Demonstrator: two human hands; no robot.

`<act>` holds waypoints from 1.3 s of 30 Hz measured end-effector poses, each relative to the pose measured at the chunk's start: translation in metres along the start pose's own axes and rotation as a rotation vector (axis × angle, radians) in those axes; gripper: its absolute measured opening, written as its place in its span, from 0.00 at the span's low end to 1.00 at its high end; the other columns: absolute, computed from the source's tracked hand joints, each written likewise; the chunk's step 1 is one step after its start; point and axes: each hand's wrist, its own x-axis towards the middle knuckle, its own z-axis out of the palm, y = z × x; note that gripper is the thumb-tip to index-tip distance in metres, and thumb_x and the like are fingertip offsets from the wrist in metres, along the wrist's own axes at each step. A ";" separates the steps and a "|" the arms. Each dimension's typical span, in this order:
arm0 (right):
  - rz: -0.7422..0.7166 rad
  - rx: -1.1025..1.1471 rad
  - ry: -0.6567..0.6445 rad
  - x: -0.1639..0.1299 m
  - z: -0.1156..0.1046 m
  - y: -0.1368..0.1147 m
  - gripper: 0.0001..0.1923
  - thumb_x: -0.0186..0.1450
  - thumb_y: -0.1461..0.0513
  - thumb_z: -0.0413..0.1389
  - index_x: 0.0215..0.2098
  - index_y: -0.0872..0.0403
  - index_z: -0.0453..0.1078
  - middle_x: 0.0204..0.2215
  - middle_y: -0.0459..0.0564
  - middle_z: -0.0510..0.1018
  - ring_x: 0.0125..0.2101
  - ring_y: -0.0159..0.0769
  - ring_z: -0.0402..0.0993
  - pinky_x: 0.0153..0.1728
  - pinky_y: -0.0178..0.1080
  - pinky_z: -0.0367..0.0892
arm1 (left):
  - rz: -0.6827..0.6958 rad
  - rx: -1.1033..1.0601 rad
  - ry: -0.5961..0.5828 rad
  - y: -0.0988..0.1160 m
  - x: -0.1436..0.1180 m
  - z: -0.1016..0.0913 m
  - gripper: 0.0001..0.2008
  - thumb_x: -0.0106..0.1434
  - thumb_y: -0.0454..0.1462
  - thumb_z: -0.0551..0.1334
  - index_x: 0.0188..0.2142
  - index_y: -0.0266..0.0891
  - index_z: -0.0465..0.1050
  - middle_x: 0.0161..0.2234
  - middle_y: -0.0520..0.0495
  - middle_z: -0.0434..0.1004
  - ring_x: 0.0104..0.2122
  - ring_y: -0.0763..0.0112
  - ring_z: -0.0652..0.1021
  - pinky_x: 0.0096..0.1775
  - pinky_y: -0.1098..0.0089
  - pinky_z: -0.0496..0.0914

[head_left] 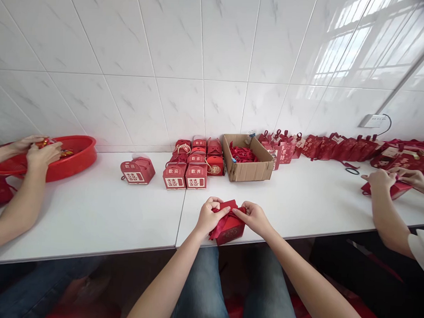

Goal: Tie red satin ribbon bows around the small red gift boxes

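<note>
A small red gift box sits near the table's front edge, right in front of me. Red ribbon lies across its top, and one end hangs down on the left side. My left hand pinches the ribbon at the box's upper left. On the other side, my right hand is closed on the ribbon, thumb over the box top. My fingers partly hide where the ribbon crosses.
Several finished red boxes stand behind, with a single box to their left. A cardboard carton holds red ribbons. One co-worker's hands are over a red basin; another's hold a box. Scissors lie right.
</note>
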 end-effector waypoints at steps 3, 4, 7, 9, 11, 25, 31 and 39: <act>-0.001 -0.021 -0.027 -0.002 -0.002 -0.002 0.19 0.55 0.48 0.57 0.24 0.53 0.58 0.16 0.39 0.58 0.19 0.28 0.52 0.21 0.33 0.47 | 0.005 0.006 0.031 0.000 -0.002 0.001 0.22 0.54 0.42 0.64 0.16 0.40 0.50 0.37 0.47 0.69 0.37 0.67 0.73 0.44 0.67 0.64; -0.003 -0.027 -0.036 -0.003 -0.003 -0.003 0.18 0.55 0.49 0.58 0.25 0.52 0.58 0.16 0.39 0.58 0.19 0.28 0.53 0.21 0.33 0.48 | 0.007 0.010 0.040 0.000 -0.002 0.002 0.22 0.54 0.42 0.64 0.16 0.40 0.51 0.37 0.47 0.69 0.37 0.67 0.73 0.44 0.67 0.64; -0.006 -0.043 -0.062 -0.006 -0.004 -0.006 0.18 0.54 0.50 0.59 0.27 0.52 0.57 0.17 0.38 0.60 0.20 0.28 0.55 0.21 0.32 0.50 | 0.011 0.022 0.068 0.000 -0.003 0.003 0.22 0.53 0.42 0.65 0.16 0.39 0.52 0.36 0.47 0.68 0.37 0.67 0.73 0.44 0.66 0.64; -0.002 -0.049 -0.075 -0.007 -0.005 -0.007 0.19 0.54 0.51 0.60 0.27 0.52 0.56 0.17 0.38 0.61 0.19 0.28 0.56 0.21 0.32 0.50 | 0.011 0.029 0.081 0.001 -0.003 0.004 0.22 0.53 0.42 0.65 0.16 0.39 0.52 0.36 0.48 0.67 0.36 0.67 0.73 0.44 0.66 0.64; 0.003 -0.049 -0.083 -0.009 -0.005 -0.009 0.18 0.54 0.52 0.60 0.28 0.51 0.56 0.17 0.38 0.62 0.19 0.28 0.57 0.20 0.32 0.50 | 0.007 0.031 0.082 0.003 -0.003 0.004 0.22 0.52 0.42 0.65 0.16 0.39 0.52 0.35 0.48 0.67 0.36 0.67 0.72 0.45 0.65 0.64; 0.033 0.058 -0.043 -0.008 0.002 -0.003 0.20 0.63 0.46 0.47 0.25 0.53 0.57 0.21 0.42 0.63 0.23 0.30 0.59 0.25 0.35 0.56 | -0.090 -0.099 -0.060 0.010 -0.008 -0.010 0.22 0.49 0.45 0.69 0.16 0.38 0.57 0.41 0.45 0.65 0.40 0.65 0.73 0.44 0.67 0.66; 0.007 0.054 -0.060 -0.011 0.000 -0.006 0.20 0.61 0.46 0.51 0.25 0.53 0.58 0.20 0.42 0.63 0.22 0.30 0.57 0.24 0.34 0.53 | -0.115 -0.138 0.032 0.006 -0.007 -0.009 0.24 0.45 0.44 0.71 0.17 0.38 0.54 0.37 0.48 0.62 0.36 0.69 0.69 0.41 0.70 0.66; -0.012 0.168 -0.149 -0.006 -0.008 0.004 0.18 0.59 0.49 0.55 0.33 0.52 0.56 0.15 0.34 0.55 0.17 0.25 0.49 0.20 0.31 0.46 | -0.164 -0.240 -0.044 0.010 -0.006 -0.007 0.22 0.55 0.50 0.63 0.18 0.38 0.57 0.31 0.49 0.66 0.31 0.70 0.70 0.35 0.71 0.66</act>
